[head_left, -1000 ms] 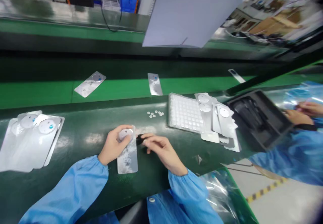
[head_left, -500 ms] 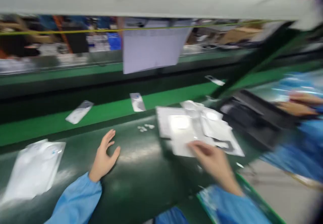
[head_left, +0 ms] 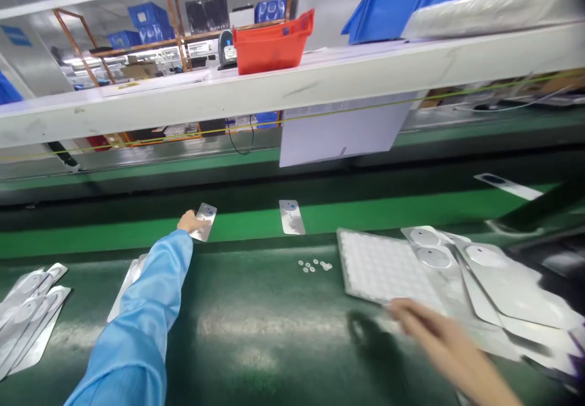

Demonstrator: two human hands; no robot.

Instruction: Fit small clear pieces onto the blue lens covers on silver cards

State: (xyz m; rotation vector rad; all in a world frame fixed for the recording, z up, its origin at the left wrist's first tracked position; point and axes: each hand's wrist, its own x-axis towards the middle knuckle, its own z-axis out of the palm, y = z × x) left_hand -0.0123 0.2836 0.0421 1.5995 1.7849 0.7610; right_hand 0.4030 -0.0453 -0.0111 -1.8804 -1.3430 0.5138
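Observation:
My left hand (head_left: 187,220) reaches out over the green belt and is closed on a thin silver plate (head_left: 204,222) with a round disc and a small blue mark; the thumb lies across it. My right hand (head_left: 425,330) is slightly blurred at the front edge of a white gridded tray (head_left: 384,266). Its fingers are pinched together, and I cannot make out what is in them. Left of the tray lie several small white rings (head_left: 314,266). To the right, silver plates with round discs (head_left: 491,278) lie in an overlapping pile.
A second plate (head_left: 291,217) rests on the green belt (head_left: 247,226), a longer strip (head_left: 507,186) farther right. More plates (head_left: 31,314) are piled at the left, partly overlapping. Above runs a white shelf (head_left: 183,104) carrying a red bin (head_left: 274,43) and a blue bin (head_left: 397,7).
The view has tilted up and turned left. My left hand has moved forward from above the bench onto a plate on the belt. My right hand has shifted from the plate pile to the tray's edge.

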